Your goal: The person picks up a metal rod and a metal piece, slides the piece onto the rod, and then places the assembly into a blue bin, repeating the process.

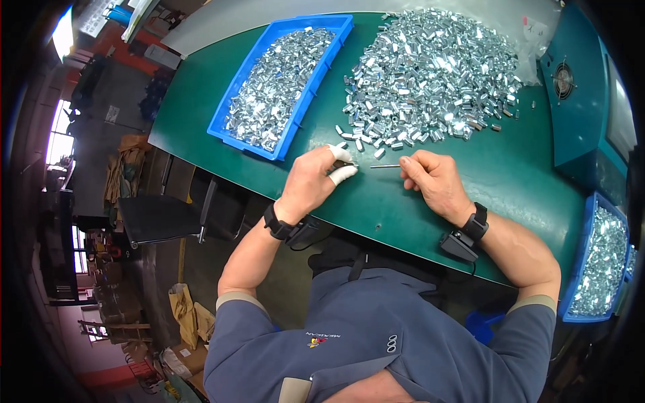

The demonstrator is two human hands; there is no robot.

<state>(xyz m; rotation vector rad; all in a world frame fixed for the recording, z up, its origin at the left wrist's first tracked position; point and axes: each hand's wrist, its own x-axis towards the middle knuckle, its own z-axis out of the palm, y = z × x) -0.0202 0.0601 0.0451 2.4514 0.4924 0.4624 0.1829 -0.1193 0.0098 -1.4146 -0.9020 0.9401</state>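
Note:
My left hand (312,178) has white coverings on the thumb and a finger. It pinches a small metal piece (348,164), mostly hidden by the fingertips. Across from it, my right hand (433,178) is closed on a thin metal rod (384,166), which lies level and points toward the left hand. A short gap separates the rod's tip from the piece. Just beyond both hands, several loose shiny metal pieces (379,153) lie on the green tabletop (403,208), at the near edge of a large heap of similar short metal pieces (437,74).
A blue tray (295,119) full of metal pieces stands at the far left. Teal equipment with a fan (584,94) occupies the right end, beside a clear plastic bag (534,47). Another filled blue tray (578,295) is at the right edge. A black chair (161,218) stands left.

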